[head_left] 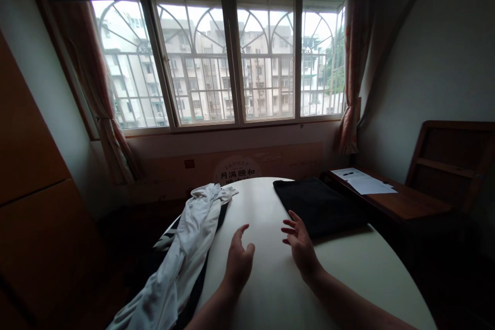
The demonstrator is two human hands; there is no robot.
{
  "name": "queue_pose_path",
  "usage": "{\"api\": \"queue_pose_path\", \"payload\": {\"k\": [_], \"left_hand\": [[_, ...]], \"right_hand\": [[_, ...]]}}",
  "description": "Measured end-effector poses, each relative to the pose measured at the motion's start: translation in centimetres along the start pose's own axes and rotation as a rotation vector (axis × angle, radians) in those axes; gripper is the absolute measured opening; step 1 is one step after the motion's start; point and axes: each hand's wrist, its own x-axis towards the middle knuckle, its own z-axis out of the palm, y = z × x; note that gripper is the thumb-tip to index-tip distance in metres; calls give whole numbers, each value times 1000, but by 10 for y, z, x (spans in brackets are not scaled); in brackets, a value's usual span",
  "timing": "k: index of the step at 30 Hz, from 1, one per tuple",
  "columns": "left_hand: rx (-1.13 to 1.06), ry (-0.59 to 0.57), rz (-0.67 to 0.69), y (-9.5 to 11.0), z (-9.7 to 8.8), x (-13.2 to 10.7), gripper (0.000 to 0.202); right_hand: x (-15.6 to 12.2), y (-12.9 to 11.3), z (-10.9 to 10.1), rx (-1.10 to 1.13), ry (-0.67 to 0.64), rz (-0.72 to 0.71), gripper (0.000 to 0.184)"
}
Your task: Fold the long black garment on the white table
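My left hand hovers over the white round table, fingers loosely curved and apart, holding nothing. My right hand is beside it, fingers spread, empty, its fingertips close to the near edge of a folded black garment that lies flat on the table's far right. A crumpled white garment with dark parts under it drapes over the table's left edge, a short way left of my left hand.
A wooden desk with white papers and a pen stands to the right, a wooden frame behind it. A wide barred window with curtains faces me. A cardboard box sits under it. Wooden cabinet at left.
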Motion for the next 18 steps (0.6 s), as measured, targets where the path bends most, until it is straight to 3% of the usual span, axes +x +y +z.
{"api": "queue_pose_path", "payload": {"k": [9,18], "left_hand": [[12,6,62,4,1,-2,56],[60,-8,127,5,0,-4,56]], "right_hand": [[-1,-10,0,-18,15,23,76],[1,-5,1,-45,13,-25,74]]}}
